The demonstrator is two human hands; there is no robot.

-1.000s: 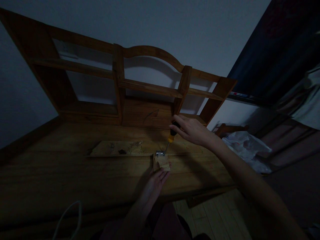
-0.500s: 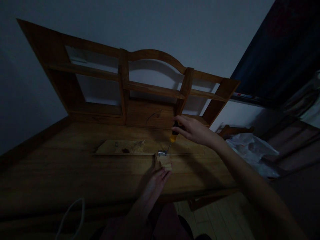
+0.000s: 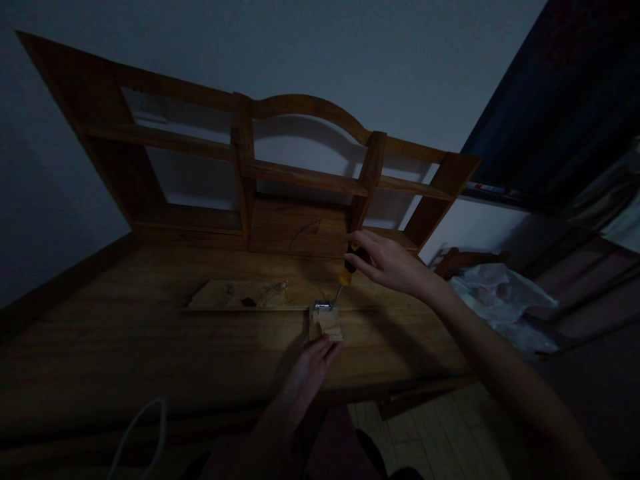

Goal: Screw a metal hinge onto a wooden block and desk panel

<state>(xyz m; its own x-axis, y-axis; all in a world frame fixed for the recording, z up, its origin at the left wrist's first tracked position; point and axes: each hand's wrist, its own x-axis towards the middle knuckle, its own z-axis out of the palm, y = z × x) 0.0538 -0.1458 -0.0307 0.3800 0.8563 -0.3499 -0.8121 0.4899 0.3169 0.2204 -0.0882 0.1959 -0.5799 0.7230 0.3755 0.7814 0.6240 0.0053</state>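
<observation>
The person's right fingers (image 3: 363,239) grip a screwdriver (image 3: 345,276), left fingers (image 3: 334,351) pinch a wooden block (image 3: 327,325); tilted toward one o'clock, the screwdriver could skid off the metal fitting (image 3: 323,306).

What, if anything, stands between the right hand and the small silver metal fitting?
Only the black-and-yellow screwdriver the right hand holds, pointing down toward the fitting; nothing else visible intervenes.
</observation>
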